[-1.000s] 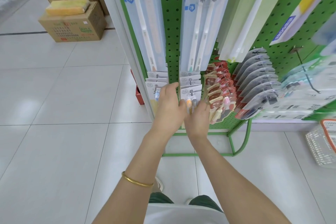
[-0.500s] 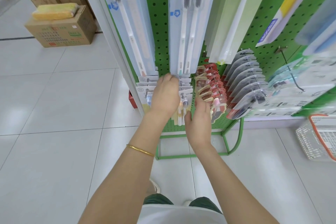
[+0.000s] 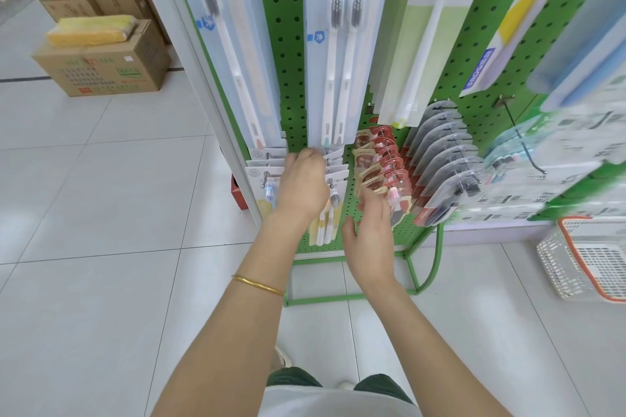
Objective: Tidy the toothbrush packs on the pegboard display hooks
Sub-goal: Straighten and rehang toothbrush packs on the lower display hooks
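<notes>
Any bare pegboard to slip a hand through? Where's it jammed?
Free: the pegboard strip between the single-brush pack and twin-brush pack; also around the empty hook at its base, right of the clear packs. Crowded: the bottom row, with white card packs, red packs and clear packs side by side.

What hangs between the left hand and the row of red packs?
In the head view, white-carded toothbrush packs on a hook hang there, next to the left hand; then a strip of green pegboard before the red packs.
</notes>
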`<state>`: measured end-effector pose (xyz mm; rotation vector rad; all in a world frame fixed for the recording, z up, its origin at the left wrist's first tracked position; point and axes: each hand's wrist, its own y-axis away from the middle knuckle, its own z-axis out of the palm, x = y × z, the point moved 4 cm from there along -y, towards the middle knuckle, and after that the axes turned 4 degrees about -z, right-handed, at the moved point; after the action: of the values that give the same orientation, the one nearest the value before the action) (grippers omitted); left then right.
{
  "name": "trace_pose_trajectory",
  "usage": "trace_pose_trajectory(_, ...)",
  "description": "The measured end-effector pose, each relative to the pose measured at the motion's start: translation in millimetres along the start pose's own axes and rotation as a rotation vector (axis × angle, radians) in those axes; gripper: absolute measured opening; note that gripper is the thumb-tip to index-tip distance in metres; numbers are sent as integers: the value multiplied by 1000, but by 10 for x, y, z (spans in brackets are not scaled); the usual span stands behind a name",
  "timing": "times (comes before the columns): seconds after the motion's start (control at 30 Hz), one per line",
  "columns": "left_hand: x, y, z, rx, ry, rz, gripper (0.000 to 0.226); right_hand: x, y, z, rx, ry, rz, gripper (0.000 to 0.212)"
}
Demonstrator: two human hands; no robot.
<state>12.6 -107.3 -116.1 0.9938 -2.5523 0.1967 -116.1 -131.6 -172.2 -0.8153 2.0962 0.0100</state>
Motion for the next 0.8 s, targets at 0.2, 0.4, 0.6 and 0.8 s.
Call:
trace_pose_trajectory(0.2,27,105,-14,-4,75,-40,53,24,32,-11,-33,17,19,51)
trace_pose_trajectory(0.4,36,124,-87,1,103,-52,51,43,61,-30,-40,24,23,51)
trace_pose_trajectory(0.6,33,265,-94,4,79,-117,48,24,84,-9,-41,32,11,50)
trace_pose_trajectory(0.8,40,452,-48,59,35,-154,38,35,103,22,-61,40,3,53)
